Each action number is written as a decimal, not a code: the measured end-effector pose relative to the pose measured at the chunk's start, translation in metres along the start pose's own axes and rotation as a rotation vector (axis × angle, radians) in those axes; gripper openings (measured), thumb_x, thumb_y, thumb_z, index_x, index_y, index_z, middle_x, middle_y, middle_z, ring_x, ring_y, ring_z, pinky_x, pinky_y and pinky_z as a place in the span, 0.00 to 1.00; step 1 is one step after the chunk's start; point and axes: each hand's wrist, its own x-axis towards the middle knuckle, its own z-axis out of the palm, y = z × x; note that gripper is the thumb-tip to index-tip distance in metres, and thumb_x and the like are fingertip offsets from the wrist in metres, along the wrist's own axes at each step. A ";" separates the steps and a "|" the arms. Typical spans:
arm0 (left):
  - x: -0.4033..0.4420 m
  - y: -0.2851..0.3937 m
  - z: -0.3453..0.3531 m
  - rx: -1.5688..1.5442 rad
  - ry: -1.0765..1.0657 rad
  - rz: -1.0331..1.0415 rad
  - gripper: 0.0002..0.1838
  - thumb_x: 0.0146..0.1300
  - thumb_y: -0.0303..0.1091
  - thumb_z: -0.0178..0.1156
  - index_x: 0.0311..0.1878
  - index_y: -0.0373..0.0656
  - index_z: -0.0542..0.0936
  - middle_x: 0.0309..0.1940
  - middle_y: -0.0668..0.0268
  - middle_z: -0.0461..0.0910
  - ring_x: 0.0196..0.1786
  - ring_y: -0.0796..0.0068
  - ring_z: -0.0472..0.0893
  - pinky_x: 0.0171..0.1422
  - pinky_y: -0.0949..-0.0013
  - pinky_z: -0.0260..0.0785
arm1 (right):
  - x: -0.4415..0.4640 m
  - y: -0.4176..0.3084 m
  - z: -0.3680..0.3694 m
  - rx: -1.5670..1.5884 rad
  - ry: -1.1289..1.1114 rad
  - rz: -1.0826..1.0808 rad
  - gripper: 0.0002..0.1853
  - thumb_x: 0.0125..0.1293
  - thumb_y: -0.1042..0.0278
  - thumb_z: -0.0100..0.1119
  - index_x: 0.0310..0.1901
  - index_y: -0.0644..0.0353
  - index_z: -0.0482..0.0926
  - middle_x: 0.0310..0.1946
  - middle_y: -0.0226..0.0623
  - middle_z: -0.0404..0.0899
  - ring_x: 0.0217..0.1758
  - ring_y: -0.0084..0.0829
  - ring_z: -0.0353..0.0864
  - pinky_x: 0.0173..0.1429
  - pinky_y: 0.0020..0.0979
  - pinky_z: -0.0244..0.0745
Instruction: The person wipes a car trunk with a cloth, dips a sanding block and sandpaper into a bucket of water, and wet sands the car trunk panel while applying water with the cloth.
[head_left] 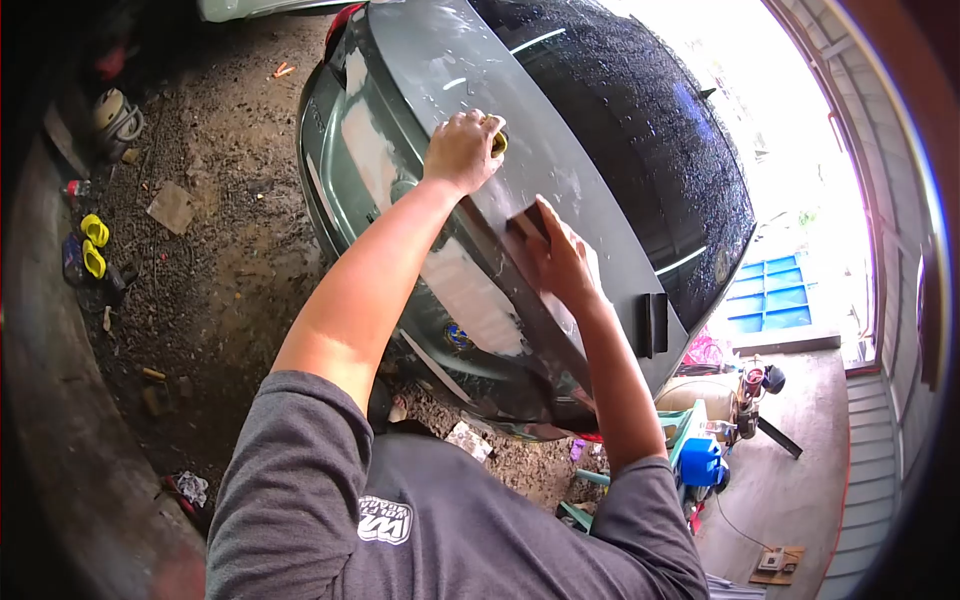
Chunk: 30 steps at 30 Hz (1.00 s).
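On the grey trunk lid (560, 165) of a car, both of my hands rest close together. My left hand (463, 152) is closed round a yellowish item (499, 143), only part of which shows past the fingers. Lower and to the right, my right hand (568, 258) holds a dark flat block (528, 224) against the lid's edge. Pale filler patches (470, 290) show on the car's rear panel below my hands. A second dark block (654, 325) sits on the lid near the rear window. Whitish smears and wet spots mark the lid.
Yellow clogs (93, 246) and a bottle (77, 188) lie on the dirt floor (230, 210) at left. At right are a tank with a compressor (745, 395), a blue container (701, 462), a blue rack (770, 295) and a corrugated wall (880, 440).
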 end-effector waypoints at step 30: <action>-0.023 0.056 0.020 -0.212 -0.412 0.563 0.27 0.66 0.49 0.71 0.66 0.52 0.83 0.70 0.51 0.80 0.76 0.48 0.75 0.82 0.53 0.68 | -0.164 0.096 0.007 1.617 1.009 0.490 0.16 0.77 0.66 0.66 0.61 0.51 0.75 0.39 0.35 0.86 0.36 0.28 0.88 0.33 0.34 0.87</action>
